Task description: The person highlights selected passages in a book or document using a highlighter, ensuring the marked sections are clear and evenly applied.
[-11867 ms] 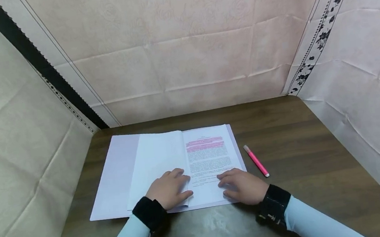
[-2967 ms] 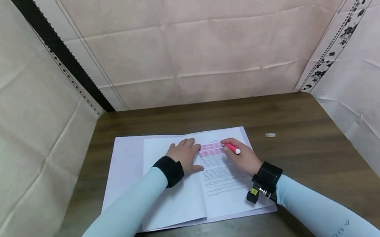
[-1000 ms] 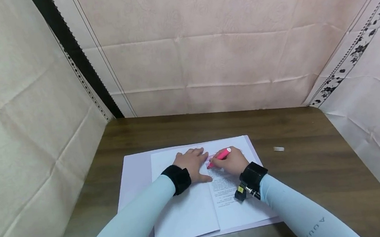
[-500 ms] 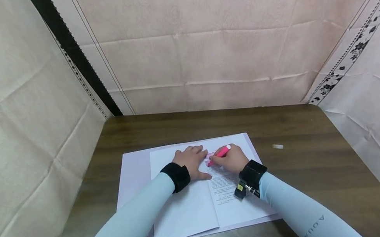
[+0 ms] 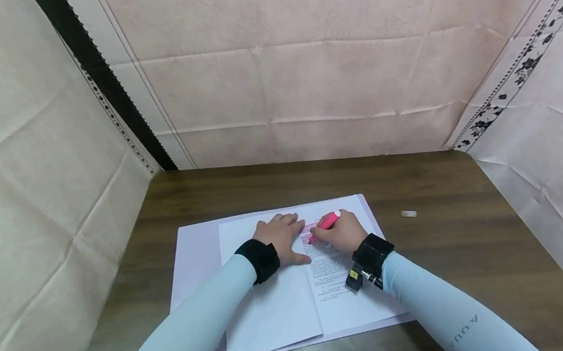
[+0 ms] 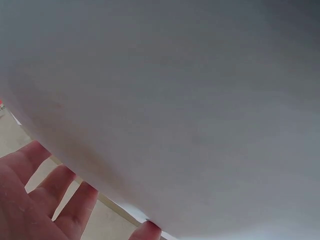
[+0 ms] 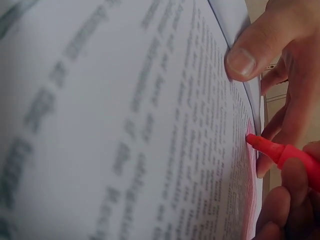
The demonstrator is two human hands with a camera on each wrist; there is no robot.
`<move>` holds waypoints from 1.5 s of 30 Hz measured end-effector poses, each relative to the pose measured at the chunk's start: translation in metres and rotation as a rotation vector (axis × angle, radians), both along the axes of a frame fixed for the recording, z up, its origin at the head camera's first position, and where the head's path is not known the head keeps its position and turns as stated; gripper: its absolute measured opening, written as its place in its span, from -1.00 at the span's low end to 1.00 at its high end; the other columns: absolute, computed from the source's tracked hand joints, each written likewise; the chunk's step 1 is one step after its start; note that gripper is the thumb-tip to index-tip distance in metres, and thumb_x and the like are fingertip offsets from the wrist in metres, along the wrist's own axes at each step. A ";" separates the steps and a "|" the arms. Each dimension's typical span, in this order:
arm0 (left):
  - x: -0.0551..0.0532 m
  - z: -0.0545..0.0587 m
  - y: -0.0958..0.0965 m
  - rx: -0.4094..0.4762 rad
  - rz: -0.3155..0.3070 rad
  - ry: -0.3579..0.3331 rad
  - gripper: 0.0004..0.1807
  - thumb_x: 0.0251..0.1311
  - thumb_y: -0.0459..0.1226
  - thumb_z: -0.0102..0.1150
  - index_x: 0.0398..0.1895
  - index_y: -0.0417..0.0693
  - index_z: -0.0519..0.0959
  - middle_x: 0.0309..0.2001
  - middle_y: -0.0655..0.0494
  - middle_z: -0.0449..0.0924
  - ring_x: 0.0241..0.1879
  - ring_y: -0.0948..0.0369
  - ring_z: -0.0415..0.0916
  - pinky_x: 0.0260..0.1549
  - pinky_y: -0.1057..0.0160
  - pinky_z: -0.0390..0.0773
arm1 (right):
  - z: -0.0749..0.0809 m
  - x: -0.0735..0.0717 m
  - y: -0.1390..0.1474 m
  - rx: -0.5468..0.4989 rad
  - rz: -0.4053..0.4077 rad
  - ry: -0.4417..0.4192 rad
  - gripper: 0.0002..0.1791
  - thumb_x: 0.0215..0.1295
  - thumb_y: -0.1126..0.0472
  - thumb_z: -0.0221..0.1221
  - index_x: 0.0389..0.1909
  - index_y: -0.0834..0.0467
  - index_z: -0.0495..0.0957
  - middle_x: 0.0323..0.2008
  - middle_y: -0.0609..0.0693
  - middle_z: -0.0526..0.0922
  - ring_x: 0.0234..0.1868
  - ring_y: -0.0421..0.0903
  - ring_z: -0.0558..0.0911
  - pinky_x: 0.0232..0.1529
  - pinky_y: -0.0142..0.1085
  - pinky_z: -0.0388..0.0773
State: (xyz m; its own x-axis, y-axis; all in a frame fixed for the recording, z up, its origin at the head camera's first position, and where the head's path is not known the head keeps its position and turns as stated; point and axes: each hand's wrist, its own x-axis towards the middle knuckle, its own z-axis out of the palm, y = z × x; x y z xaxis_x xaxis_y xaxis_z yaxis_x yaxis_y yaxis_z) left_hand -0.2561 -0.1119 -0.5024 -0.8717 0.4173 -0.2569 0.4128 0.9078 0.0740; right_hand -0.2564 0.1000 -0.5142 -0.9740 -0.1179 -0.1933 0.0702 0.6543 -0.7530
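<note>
An open booklet lies on the table, with a blank left page (image 5: 272,318) and a printed right page (image 5: 331,277). My left hand (image 5: 282,239) rests spread near the fold, its fingers extended on the paper. In the right wrist view its thumb (image 7: 245,60) presses the page edge. My right hand (image 5: 347,234) pinches a pink highlighter (image 5: 329,220) between thumb and fingers. The orange-red tip (image 7: 255,140) touches the page at the left end of the text lines, beside pink-marked lines (image 7: 250,200). The left wrist view shows the left fingers (image 6: 75,207) beside curving white paper.
A small whitish cap (image 5: 409,213) lies on the brown wooden table (image 5: 480,268), right of the booklet. Pale cloth walls (image 5: 346,98) stand behind and on both sides of the table. A black wrist camera (image 5: 354,278) sits just over the printed page.
The highlighter, earlier lying on the table, is now in my right hand; its cap lies apart. Its tip has moved from the lines' right side to their left end. Both hands barely moved lately.
</note>
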 end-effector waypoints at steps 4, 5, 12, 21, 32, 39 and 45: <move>-0.003 -0.005 -0.002 0.008 0.001 -0.002 0.21 0.03 0.51 0.44 0.74 0.32 0.30 0.72 0.16 0.23 0.62 -0.02 0.23 0.47 -0.42 0.33 | 0.002 0.000 0.001 0.007 -0.006 0.000 -0.70 0.36 -0.06 0.53 -0.14 0.07 0.77 -0.25 -0.03 0.78 -0.24 0.02 0.70 -0.20 -0.24 0.64; -0.002 -0.005 -0.002 0.007 0.002 -0.003 0.21 0.03 0.51 0.43 0.74 0.32 0.30 0.72 0.16 0.23 0.62 -0.02 0.23 0.47 -0.42 0.33 | 0.002 0.001 0.001 0.011 -0.007 0.001 -0.69 0.36 -0.06 0.53 -0.14 0.07 0.76 -0.25 -0.02 0.78 -0.24 0.02 0.69 -0.20 -0.24 0.64; 0.007 0.009 -0.003 0.021 0.002 0.009 0.16 0.06 0.48 0.45 0.72 0.28 0.35 0.69 0.15 0.28 0.59 -0.02 0.28 0.46 -0.40 0.37 | 0.004 0.001 0.001 0.039 -0.012 0.017 -0.64 0.35 -0.08 0.54 -0.11 0.10 0.74 -0.23 0.00 0.77 -0.25 0.02 0.70 -0.20 -0.27 0.66; 0.007 0.007 -0.003 0.017 0.000 0.010 0.15 0.09 0.48 0.43 0.72 0.26 0.34 0.70 0.14 0.27 0.59 -0.02 0.27 0.46 -0.38 0.37 | 0.006 -0.002 0.004 0.066 -0.008 0.027 -0.70 0.38 -0.05 0.52 -0.18 0.10 0.75 -0.32 -0.02 0.76 -0.28 0.01 0.69 -0.20 -0.23 0.62; -0.001 -0.002 -0.001 -0.010 -0.002 -0.003 0.20 0.06 0.53 0.40 0.74 0.31 0.29 0.72 0.16 0.22 0.61 -0.02 0.23 0.46 -0.40 0.35 | 0.009 -0.001 0.012 0.090 -0.026 0.010 -0.66 0.37 -0.06 0.52 -0.12 0.11 0.75 -0.30 -0.01 0.76 -0.27 0.03 0.68 -0.20 -0.24 0.64; -0.003 -0.005 -0.001 -0.001 -0.004 -0.002 0.20 0.05 0.53 0.40 0.74 0.30 0.30 0.72 0.16 0.21 0.62 -0.03 0.22 0.47 -0.42 0.33 | 0.010 -0.004 0.016 0.100 -0.029 -0.003 -0.61 0.37 -0.08 0.52 -0.10 0.16 0.73 -0.33 0.03 0.74 -0.28 0.04 0.66 -0.29 -0.26 0.57; -0.004 -0.007 -0.001 0.006 -0.002 0.005 0.21 0.03 0.53 0.41 0.73 0.31 0.31 0.71 0.16 0.23 0.61 -0.03 0.24 0.46 -0.43 0.34 | 0.012 -0.004 0.019 0.108 -0.021 -0.003 -0.64 0.37 -0.07 0.52 -0.16 0.16 0.75 -0.42 0.03 0.72 -0.34 0.04 0.64 -0.38 -0.26 0.51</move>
